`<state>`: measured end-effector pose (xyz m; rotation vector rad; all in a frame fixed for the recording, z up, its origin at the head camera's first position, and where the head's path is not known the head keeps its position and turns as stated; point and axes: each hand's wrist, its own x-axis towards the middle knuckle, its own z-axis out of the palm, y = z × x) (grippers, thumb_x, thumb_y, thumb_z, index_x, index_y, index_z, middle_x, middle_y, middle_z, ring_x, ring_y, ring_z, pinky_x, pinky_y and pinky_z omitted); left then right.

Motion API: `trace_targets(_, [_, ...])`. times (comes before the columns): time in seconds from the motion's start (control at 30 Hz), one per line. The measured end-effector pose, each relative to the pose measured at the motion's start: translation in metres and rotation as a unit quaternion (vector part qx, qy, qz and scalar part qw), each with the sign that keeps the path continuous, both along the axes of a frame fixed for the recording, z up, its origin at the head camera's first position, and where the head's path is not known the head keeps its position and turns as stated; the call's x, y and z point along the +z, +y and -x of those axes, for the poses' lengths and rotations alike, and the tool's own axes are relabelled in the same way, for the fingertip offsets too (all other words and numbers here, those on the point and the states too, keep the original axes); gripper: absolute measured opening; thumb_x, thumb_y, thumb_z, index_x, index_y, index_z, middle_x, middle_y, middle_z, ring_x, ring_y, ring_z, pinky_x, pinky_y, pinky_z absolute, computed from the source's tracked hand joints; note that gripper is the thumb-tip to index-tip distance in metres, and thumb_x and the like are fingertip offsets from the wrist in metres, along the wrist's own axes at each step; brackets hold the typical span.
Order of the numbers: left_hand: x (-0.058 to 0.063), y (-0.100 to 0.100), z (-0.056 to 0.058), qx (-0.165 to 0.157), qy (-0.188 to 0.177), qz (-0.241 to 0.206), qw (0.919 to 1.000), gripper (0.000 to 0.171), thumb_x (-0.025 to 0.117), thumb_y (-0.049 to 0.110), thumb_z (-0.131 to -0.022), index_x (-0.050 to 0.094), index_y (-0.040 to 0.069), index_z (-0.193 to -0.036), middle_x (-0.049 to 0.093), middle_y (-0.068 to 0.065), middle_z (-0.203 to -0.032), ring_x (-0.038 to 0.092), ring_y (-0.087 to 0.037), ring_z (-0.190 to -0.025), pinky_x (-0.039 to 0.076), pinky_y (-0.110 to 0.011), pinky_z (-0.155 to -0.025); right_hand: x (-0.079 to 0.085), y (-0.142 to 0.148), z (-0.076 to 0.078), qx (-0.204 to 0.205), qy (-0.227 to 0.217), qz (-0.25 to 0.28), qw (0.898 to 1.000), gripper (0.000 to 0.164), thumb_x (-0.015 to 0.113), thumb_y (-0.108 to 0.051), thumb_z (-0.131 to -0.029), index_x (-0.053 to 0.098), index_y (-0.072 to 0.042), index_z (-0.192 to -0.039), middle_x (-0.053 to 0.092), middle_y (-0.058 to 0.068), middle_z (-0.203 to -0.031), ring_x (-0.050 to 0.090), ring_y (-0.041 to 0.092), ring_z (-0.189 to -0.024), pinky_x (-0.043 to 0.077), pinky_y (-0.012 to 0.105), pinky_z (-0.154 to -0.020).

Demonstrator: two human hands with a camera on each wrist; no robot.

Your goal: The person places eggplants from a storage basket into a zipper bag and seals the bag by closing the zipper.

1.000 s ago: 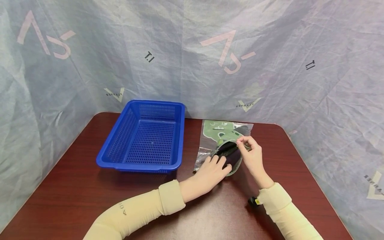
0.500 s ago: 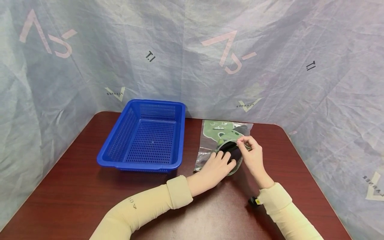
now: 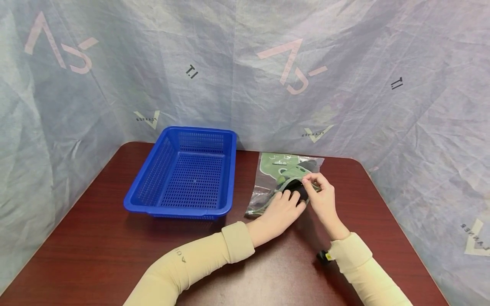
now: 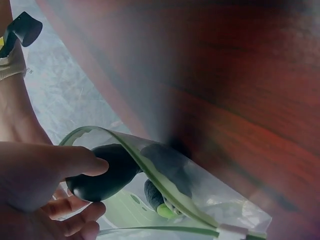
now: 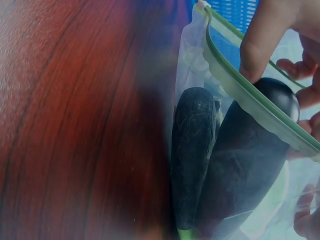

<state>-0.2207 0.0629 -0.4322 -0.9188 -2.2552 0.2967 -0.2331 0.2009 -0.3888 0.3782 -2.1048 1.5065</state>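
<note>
A clear zip bag (image 3: 264, 180) with a green cartoon print lies at the back right of the table, its mouth parted. In that mouth my left hand (image 3: 277, 214) holds the rounded end of a glossy dark eggplant (image 4: 107, 175), thumb on top and fingers below. Most of the eggplant's length shows through the plastic in the right wrist view. Beside it inside the bag lies a narrower dark, rough-skinned piece (image 5: 194, 155) with a light green end. My right hand (image 3: 323, 202) pinches the right part of the bag's green-edged rim (image 4: 145, 165).
A blue perforated basket (image 3: 227, 187) stands left of the bag on the dark red table (image 3: 95, 238). Behind the table hangs a printed grey cloth (image 3: 214, 76). A black wrist camera (image 3: 323, 256) sits at the right cuff, close over the tabletop.
My left hand has shifted to the right and slightly up, further across the bag's mouth. The bag's left corner with its slider now shows beside that wrist. My right hand stays in place.
</note>
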Motion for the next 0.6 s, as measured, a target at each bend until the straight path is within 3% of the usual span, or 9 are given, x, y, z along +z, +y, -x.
trace_targets(0.27, [-0.004,0.007,0.003,0.008,0.016,0.002,0.9998,0.021,0.046,0.027,-0.095,0.058,0.025,-0.112,0.055,0.002,-0.104,0.049,-0.015,-0.081,0.036,-0.028,-0.064,0.000,0.000,-0.001,-0.006,-0.003,-0.001,1.000,0.009,0.062,-0.002,-0.088,0.063,0.007,-0.091,0.062,0.013,-0.081,0.060,0.005,-0.086,0.043,0.015,-0.072])
trace_targets(0.5, [-0.006,0.009,0.008,0.002,0.029,-0.014,0.9995,0.035,0.027,0.022,-0.097,0.061,0.026,-0.107,0.056,0.004,-0.096,0.050,-0.014,-0.079,0.033,-0.027,-0.062,0.001,-0.001,-0.002,-0.007,-0.007,0.000,1.000,0.009,0.062,-0.002,-0.088,0.063,0.006,-0.091,0.062,0.011,-0.081,0.060,0.004,-0.085,0.044,0.016,-0.072])
trace_targets(0.6, [-0.006,0.011,0.012,0.001,0.036,-0.024,0.9991,0.035,0.028,0.023,-0.096,0.061,0.026,-0.104,0.056,0.004,-0.093,0.051,-0.013,-0.079,0.033,-0.026,-0.061,0.002,-0.001,-0.002,-0.008,-0.005,0.000,1.000,0.009,0.062,-0.002,-0.088,0.064,0.006,-0.091,0.062,0.010,-0.080,0.060,0.004,-0.084,0.044,0.015,-0.072])
